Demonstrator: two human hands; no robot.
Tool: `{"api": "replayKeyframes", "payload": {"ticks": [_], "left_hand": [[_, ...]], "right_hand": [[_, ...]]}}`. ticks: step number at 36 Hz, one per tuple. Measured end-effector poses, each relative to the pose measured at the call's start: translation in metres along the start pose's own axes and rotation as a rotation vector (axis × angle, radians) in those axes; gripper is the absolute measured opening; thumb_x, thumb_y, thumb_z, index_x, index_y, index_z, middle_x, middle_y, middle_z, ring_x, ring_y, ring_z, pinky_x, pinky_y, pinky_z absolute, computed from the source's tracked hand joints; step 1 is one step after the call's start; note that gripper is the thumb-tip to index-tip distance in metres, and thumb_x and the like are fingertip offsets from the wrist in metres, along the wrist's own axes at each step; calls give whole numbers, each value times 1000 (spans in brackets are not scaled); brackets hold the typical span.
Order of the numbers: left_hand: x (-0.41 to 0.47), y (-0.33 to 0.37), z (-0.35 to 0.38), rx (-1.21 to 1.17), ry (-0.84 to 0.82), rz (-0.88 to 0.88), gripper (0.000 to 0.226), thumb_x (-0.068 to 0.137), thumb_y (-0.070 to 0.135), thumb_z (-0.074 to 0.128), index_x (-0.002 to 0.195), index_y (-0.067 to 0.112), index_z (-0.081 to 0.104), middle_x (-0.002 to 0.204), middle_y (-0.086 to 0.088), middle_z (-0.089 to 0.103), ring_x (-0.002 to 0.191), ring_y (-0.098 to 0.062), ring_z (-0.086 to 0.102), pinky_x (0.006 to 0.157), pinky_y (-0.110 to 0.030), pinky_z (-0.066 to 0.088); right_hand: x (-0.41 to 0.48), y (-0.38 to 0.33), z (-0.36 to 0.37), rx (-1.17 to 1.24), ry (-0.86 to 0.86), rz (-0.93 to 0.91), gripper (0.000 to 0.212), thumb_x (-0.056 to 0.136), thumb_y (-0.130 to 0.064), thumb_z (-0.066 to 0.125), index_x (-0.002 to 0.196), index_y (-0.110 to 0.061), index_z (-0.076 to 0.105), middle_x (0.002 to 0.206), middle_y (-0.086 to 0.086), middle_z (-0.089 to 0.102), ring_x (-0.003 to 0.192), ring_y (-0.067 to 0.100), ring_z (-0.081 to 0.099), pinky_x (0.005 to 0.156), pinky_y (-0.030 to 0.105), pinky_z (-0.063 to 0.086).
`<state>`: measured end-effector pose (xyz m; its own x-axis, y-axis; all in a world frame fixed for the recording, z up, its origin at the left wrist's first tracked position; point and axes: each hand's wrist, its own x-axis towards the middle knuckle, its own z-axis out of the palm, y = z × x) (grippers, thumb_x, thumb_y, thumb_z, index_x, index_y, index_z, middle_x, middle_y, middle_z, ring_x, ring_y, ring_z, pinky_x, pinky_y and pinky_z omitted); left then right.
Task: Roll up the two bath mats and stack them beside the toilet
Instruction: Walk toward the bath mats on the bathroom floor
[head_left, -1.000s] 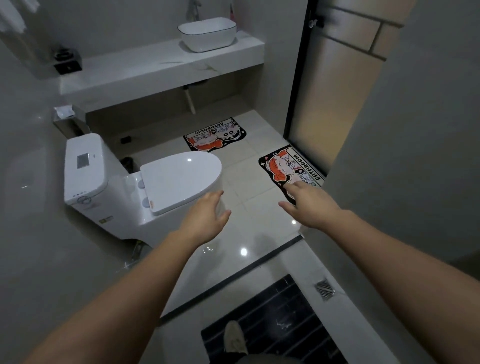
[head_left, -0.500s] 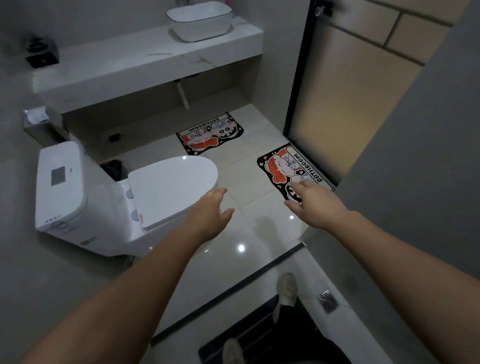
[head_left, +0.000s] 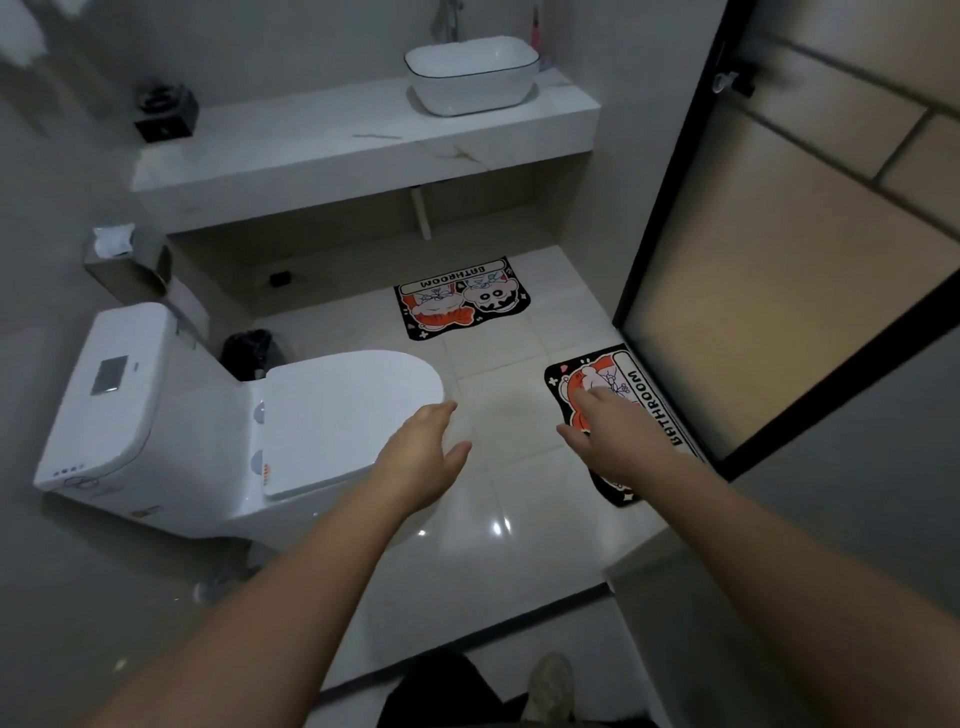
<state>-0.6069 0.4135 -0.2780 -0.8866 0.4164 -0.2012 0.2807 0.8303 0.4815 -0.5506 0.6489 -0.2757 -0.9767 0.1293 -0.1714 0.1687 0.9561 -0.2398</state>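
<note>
Glossy white floor (head_left: 511, 561), 2 mats flat: near mat (head_left: 641, 387) against the glass door (head_left: 779, 286), far mat (head_left: 462, 296) below the counter (head_left: 337, 135). Right hand (head_left: 618, 441) and left hand (head_left: 421, 457) reach out, fingers spread, holding nothing. Slick tiles could let a mat slide, loosening the roll.

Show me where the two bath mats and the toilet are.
far bath mat (head_left: 462, 301), head view: middle of its cartoon print.
near bath mat (head_left: 652, 402), head view: its white BATHROOM strip.
toilet (head_left: 348, 415), head view: its closed lid.
</note>
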Motion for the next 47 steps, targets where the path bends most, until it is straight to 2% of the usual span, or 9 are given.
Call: {"api": "replayKeyframes", "payload": {"ticks": [2, 8, 12, 16, 22, 27, 37, 47], "left_hand": [[11, 3, 0, -5, 2, -21, 60, 94, 36, 50, 147, 18, 28, 151, -1, 34, 137, -19, 35, 111, -34, 31], [47, 4, -6, -17, 16, -27, 60, 95, 37, 49, 147, 17, 28, 152, -2, 34, 138, -18, 33, 112, -33, 29], [82, -1, -14, -24, 12, -19, 60, 95, 37, 48, 147, 18, 27, 153, -1, 32, 139, -18, 32, 112, -31, 27], [133, -9, -28, -9, 28, -1, 59, 95, 37, 49, 147, 18, 27, 153, -1, 33, 138, -19, 33, 111, -32, 28], [222, -24, -54, -13, 1, 61, 60, 95, 37, 49, 147, 18, 27, 153, -3, 32, 138, -20, 33, 111, -35, 29], [293, -40, -78, -19, -16, 96, 62, 93, 38, 50, 148, 20, 26, 151, -2, 35, 136, -20, 36, 110, -36, 32], [394, -54, -98, 5, -43, 123, 63, 94, 38, 50, 148, 17, 25, 153, -3, 33, 138, -20, 33, 111, -35, 30], [481, -39, -86, 1, -20, 30, 62, 94, 35, 51, 147, 15, 27, 152, -5, 34, 138, -21, 34, 111, -35, 30]], "right_hand": [[12, 5, -3, 26, 3, -1, 47, 93, -45, 45, 127, -13, 43, 120, 10, 55, 102, 26, 55, 83, 39, 48], [49, 16, -6, 27, -22, -11, 43, 93, -44, 46, 122, -13, 45, 122, 10, 53, 103, 28, 55, 82, 37, 46], [84, 24, -14, 20, -41, -4, 55, 93, -45, 46, 137, -14, 39, 137, 10, 47, 119, 28, 50, 94, 39, 44], [128, 26, -26, 11, -36, 24, 58, 94, -45, 45, 142, -15, 34, 142, 10, 43, 125, 30, 46, 99, 41, 43], [207, 23, -42, -10, -12, 62, 55, 95, -43, 44, 140, -13, 37, 139, 10, 46, 122, 29, 48, 96, 40, 42], [272, 22, -54, -66, -18, 57, 52, 94, -45, 44, 136, -14, 40, 129, 10, 52, 109, 29, 55, 89, 41, 48], [366, 32, -79, -63, -28, 97, 56, 94, -45, 45, 141, -15, 35, 137, 11, 48, 119, 32, 51, 95, 40, 45], [468, 81, -86, -36, -54, 49, 56, 94, -46, 44, 141, -16, 35, 138, 10, 47, 119, 31, 51, 94, 44, 47]]}}
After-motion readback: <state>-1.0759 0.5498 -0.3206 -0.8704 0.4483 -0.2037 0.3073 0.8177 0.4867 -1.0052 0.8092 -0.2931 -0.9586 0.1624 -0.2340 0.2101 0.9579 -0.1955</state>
